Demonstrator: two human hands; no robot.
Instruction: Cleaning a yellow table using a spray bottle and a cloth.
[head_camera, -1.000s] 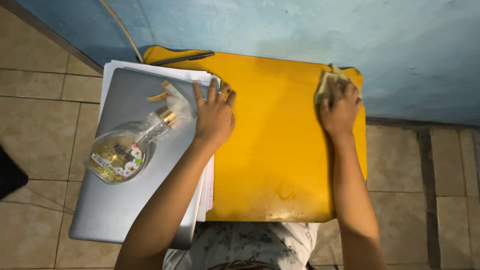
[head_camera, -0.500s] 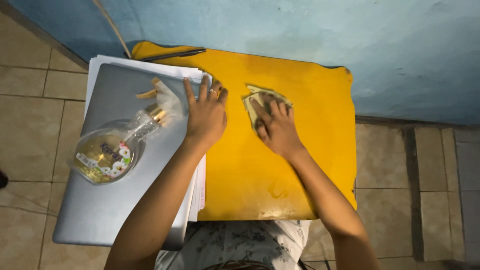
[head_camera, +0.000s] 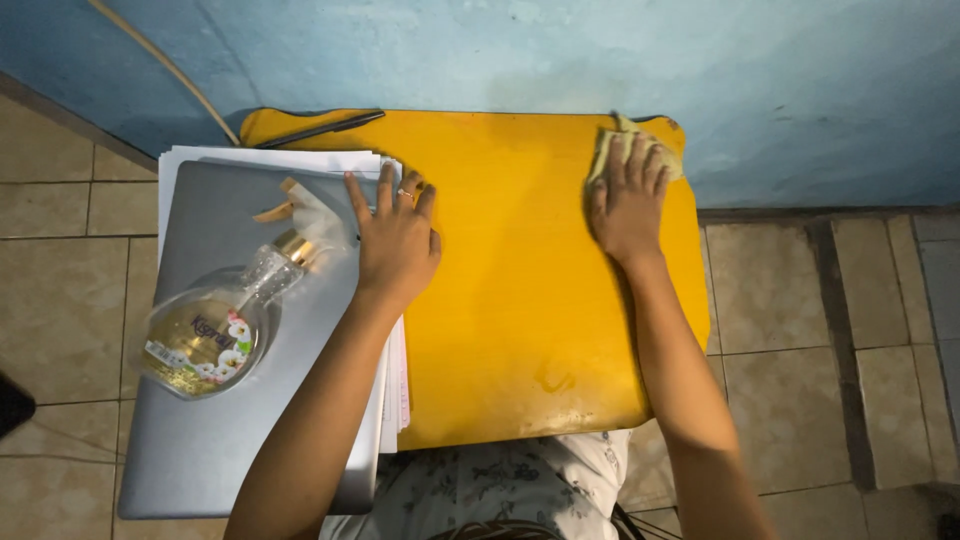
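The right hand (head_camera: 627, 205) lies flat on a pale yellowish cloth (head_camera: 612, 140), its fingers (head_camera: 640, 165) spread wide and pressing down on it rather than gripping it. The cloth sits at the far right corner of the yellow surface (head_camera: 520, 300), hard by the blue wall (head_camera: 600, 60). Half a second ago that same hand and cloth were near the middle of the surface, just beside the other hand; a second ago they were out at this same far corner. So the cloth has swept in toward the centre and back out again, which reads to me as back-and-forth wiping strokes along the far strip of the surface, with the near part showing a darker smudge not reached in these strokes.

The left hand (head_camera: 393, 240) has barely shifted. It rests palm down with the fingers fanned open, holding nothing, on the right edge of a grey laptop (head_camera: 230, 430) and the stack of white papers (head_camera: 395, 380) beneath it, at the left side of the surface. It looks to be steadying that pile, which overhangs the surface edge above the tiled floor (head_camera: 70, 220).

On the laptop, left of the left hand, lies a clear spray bottle (head_camera: 215, 325) of yellowish liquid with a gold collar, tipped on its side. A black pen (head_camera: 320, 128) lies at the far left corner of the surface.
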